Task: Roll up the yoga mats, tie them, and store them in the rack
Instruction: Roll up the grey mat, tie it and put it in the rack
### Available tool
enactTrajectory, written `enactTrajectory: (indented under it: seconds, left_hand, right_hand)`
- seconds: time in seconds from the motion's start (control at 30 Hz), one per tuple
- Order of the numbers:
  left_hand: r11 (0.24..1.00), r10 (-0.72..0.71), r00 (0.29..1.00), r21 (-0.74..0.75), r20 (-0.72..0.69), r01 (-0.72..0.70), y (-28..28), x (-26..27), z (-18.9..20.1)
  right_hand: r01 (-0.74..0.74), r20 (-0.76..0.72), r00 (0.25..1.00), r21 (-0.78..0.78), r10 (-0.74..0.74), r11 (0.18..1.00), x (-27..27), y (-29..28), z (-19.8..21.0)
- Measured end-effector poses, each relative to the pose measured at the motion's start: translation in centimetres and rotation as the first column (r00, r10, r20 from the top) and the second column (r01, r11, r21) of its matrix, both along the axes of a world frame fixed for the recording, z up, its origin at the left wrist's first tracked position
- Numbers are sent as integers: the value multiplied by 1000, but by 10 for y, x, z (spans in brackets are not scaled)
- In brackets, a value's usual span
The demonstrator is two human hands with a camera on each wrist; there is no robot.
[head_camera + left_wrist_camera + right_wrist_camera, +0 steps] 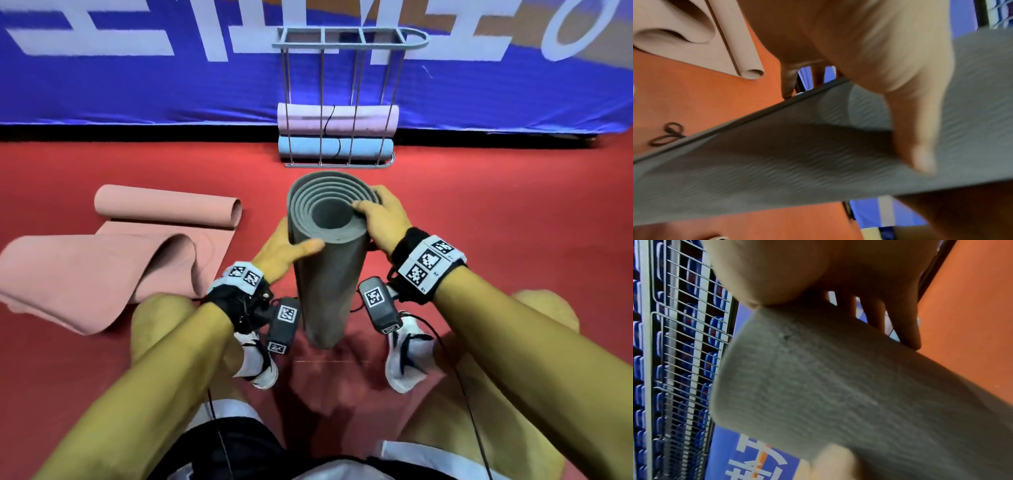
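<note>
Standing upright at frame centre, the rolled grey yoga mat is not yet tied. The left hand wraps its side; the right hand curls over its top rim. Two tied mats lie in the rack, upper centre. The pink mat, left, remains half-unrolled. Only the left wrist view shows a dark cord on the floor.
</note>
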State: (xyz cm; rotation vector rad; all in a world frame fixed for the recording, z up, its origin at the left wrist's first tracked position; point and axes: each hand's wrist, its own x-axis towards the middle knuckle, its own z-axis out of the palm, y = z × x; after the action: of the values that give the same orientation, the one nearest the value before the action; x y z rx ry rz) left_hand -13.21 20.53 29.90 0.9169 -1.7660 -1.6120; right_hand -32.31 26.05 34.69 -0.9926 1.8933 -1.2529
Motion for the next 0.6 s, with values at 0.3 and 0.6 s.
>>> enactTrajectory:
  seconds: [0.3,0.6]
  left_hand:
    - [960,279,916,-84,289,-266,-15,-24,-1]
    - [897,241,837,-441,492,1,-6,-65,12]
  right_hand:
    - [-128,-336,909,340,247,932,-17,14,-11]
    - [-99,-547,776,384,313,918,-17,13,-9]
